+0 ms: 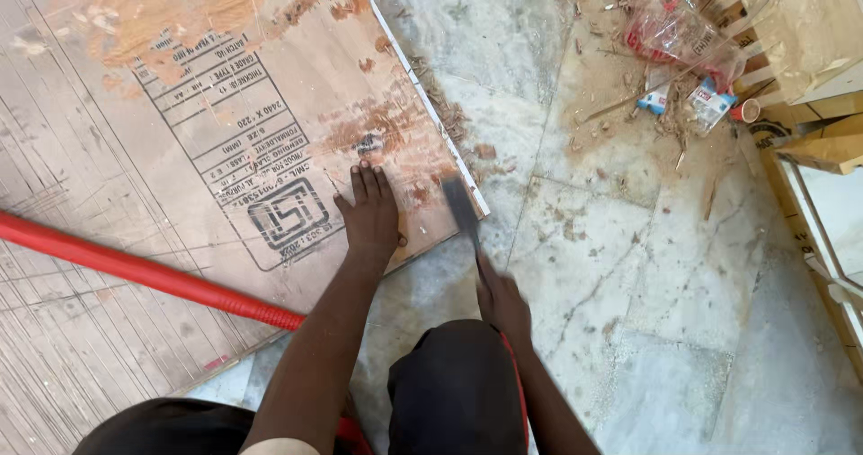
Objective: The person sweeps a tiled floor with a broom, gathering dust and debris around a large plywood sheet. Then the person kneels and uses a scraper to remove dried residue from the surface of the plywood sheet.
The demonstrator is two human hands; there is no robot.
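Note:
My left hand (pixel 369 212) lies flat, fingers together, on a large brown plywood sheet (pixel 180 104) near its lower right corner. The sheet bears black printed stamps and patches of torn reddish surface. My right hand (pixel 502 300) grips the handle of a dark flat-bladed tool (pixel 460 205), blurred by motion, whose head sits at the sheet's white-faced edge (pixel 431 104). My knee in dark cloth (pixel 454 383) is between my arms.
A red corrugated pipe (pixel 144 271) crosses the sheet at the left. The marble floor (pixel 647 284) carries wood chips and dust. Plastic wrappers and litter (pixel 683 41) lie at the top right beside wooden boards and frames (pixel 809 77).

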